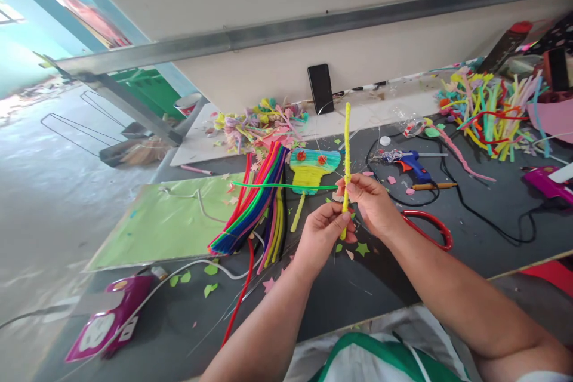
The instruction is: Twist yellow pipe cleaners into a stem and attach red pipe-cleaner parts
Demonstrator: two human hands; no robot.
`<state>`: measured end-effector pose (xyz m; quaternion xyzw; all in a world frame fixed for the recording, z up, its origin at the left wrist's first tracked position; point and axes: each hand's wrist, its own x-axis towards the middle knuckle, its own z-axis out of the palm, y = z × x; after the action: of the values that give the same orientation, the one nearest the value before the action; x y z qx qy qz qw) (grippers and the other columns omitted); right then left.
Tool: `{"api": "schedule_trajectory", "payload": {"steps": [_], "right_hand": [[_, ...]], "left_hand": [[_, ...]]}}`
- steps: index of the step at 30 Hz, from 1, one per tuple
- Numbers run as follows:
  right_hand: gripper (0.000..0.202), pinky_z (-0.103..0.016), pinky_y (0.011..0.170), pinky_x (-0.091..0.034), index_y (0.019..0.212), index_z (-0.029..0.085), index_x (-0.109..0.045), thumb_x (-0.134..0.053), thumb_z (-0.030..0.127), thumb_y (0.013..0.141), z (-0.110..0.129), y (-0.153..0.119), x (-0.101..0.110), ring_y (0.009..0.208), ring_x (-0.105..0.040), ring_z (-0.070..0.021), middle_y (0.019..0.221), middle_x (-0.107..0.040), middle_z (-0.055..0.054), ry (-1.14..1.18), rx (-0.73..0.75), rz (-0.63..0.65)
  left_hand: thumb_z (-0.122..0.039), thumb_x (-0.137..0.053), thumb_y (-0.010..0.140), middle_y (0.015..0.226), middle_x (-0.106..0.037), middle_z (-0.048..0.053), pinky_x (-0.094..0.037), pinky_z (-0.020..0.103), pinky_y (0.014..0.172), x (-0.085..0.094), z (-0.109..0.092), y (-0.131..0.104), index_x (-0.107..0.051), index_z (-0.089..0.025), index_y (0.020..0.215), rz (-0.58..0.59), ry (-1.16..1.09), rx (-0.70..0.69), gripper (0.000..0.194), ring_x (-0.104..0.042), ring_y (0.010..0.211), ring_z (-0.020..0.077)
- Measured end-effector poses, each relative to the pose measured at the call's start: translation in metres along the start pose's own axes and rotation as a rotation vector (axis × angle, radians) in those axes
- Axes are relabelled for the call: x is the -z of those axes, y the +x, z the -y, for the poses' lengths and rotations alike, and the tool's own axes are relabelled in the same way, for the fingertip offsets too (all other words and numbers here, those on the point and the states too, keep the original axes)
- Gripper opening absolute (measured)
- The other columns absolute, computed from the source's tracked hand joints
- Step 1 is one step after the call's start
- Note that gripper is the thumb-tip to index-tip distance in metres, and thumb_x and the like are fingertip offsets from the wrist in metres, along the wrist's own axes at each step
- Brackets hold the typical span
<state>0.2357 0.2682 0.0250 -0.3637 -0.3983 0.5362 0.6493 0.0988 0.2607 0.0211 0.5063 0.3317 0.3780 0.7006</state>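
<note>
An upright fuzzy yellow stick point(347, 137), like twisted pipe cleaners, stands between my hands. My left hand point(323, 231) pinches its lower end. Just above, my right hand point(370, 202) is closed on its middle. A thin bright green strand point(286, 186) runs left from the right fingertips; whether they grip it or it is fixed to the stick, I cannot tell. Behind the hands lies a blue and yellow fuzzy shape point(308, 176) with two red flowers and a short yellow stem. A bundle of coloured pipe cleaners point(250, 209) lies left of it.
A blue glue gun point(414, 166) with black cable and red-handled scissors point(441, 233) lie to the right. Piles of pipe-cleaner pieces point(264, 122) lie at the back. A phone point(320, 88) leans on the wall. Purple devices point(111, 316) and a green sheet point(165, 221) are on the left.
</note>
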Motion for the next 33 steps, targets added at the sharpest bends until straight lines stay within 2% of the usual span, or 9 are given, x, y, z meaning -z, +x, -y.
{"api": "schedule_trajectory", "payload": {"steps": [8,18,30,33], "right_hand": [[0.01,-0.03,0.071,-0.042,0.078,0.021,-0.07,-0.068,0.031,0.078,-0.0001,-0.0009,-0.0003,0.073,-0.057,-0.0145,0.075,-0.065,-0.001,-0.031,-0.03,-0.003],[0.015,-0.028,0.069,-0.043,0.083,0.02,-0.071,-0.067,0.034,0.078,0.0005,-0.0019,0.0004,0.075,-0.058,-0.0159,0.074,-0.065,-0.002,-0.009,-0.066,0.015],[0.016,-0.03,0.074,-0.043,0.075,0.019,-0.072,-0.064,0.032,0.081,-0.001,-0.0024,-0.0027,0.074,-0.059,-0.0162,0.068,-0.064,-0.002,-0.04,0.0,0.002],[0.017,-0.029,0.073,-0.042,0.072,0.019,-0.072,-0.064,0.032,0.081,0.0009,-0.0038,-0.0032,0.07,-0.057,-0.0149,0.066,-0.062,-0.001,-0.057,-0.006,-0.003]], "left_hand": [[-0.036,-0.062,0.081,0.062,-0.06,0.0,-0.046,0.023,0.049,-0.003,0.0003,-0.0008,-0.055,-0.015,0.073,-0.059,0.124,-0.041,0.024,-0.059,0.048,0.012],[-0.037,-0.06,0.081,0.061,-0.058,-0.001,-0.046,0.024,0.051,-0.0038,0.0019,0.0004,-0.055,-0.015,0.073,-0.042,0.111,-0.011,0.024,-0.057,0.048,0.0112],[-0.04,-0.064,0.078,0.061,-0.061,0.001,-0.046,0.026,0.053,-0.006,0.005,0.0001,-0.054,-0.016,0.064,-0.032,0.128,0.023,0.028,-0.058,0.049,0.0133],[-0.041,-0.065,0.077,0.062,-0.062,0.002,-0.046,0.027,0.055,-0.0065,0.0028,-0.0007,-0.057,-0.015,0.067,0.01,0.099,0.049,0.028,-0.058,0.052,0.0138]]}}
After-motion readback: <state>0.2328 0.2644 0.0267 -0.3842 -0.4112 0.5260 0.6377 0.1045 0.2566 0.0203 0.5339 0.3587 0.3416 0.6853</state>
